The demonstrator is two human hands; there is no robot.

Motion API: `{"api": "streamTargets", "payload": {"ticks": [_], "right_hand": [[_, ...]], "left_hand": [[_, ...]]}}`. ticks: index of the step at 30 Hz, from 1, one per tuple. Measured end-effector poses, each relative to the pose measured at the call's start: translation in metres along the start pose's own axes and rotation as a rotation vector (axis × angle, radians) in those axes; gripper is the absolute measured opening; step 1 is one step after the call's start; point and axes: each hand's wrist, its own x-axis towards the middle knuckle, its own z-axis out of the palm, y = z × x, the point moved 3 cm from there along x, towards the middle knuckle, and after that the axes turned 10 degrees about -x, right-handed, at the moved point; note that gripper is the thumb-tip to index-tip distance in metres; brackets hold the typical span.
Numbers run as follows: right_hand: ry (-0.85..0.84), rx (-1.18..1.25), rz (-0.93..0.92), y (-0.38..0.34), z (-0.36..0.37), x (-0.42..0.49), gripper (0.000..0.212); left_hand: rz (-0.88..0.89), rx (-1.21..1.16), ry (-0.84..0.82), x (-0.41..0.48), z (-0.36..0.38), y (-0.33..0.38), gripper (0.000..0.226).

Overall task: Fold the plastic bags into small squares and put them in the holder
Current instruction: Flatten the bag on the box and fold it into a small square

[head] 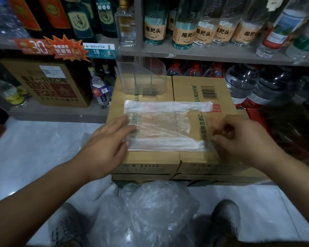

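A thin clear plastic bag [161, 127] lies spread flat on top of cardboard boxes [185, 159], its two handle strips pointing right. My left hand [109, 145] presses flat on the bag's left end with straight fingers. My right hand [239, 138] has curled fingers and pinches the near handle strip at the bag's right end. A clear ribbed plastic holder [141, 77] stands upright at the back of the boxes, just beyond the bag, and looks empty.
A heap of crumpled clear bags [150, 209] sits on the floor between my shoes, right below the boxes. Shelves of bottles run across the back, with large water bottles [243, 81] at the right and a brown carton [48, 81] at the left.
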Motion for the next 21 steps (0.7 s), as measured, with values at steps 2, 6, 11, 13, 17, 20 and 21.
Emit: {"api": "streamTargets", "payload": {"ticks": [2,6,11,13,17,20,21], "right_hand": [[0.036,0.114,-0.291,-0.031,0.005,-0.008,0.011],[0.061,0.055,-0.63,-0.065,0.041,-0.01,0.018],[0.153,-0.017,-0.692,-0.074,0.061,-0.002,0.002],[0.177,-0.025,-0.685,-0.076,0.062,0.0,0.001],[0.153,0.04,-0.616,-0.076,0.06,0.002,0.006],[0.123,0.076,-0.598,-0.075,0.059,0.005,0.005],[0.124,0.082,-0.597,-0.075,0.059,0.005,0.004]], "left_hand": [[0.098,0.015,0.069,0.003,-0.003,0.01,0.035],[0.211,0.011,0.06,0.007,0.001,0.021,0.025],[0.171,-0.059,0.009,0.004,0.011,0.02,0.032],[0.162,-0.042,0.005,0.005,0.012,0.018,0.04],[0.143,-0.039,0.039,0.01,0.008,0.016,0.045],[0.151,-0.026,0.047,0.012,0.006,0.019,0.037],[0.147,-0.032,0.05,0.013,0.005,0.019,0.033]]}}
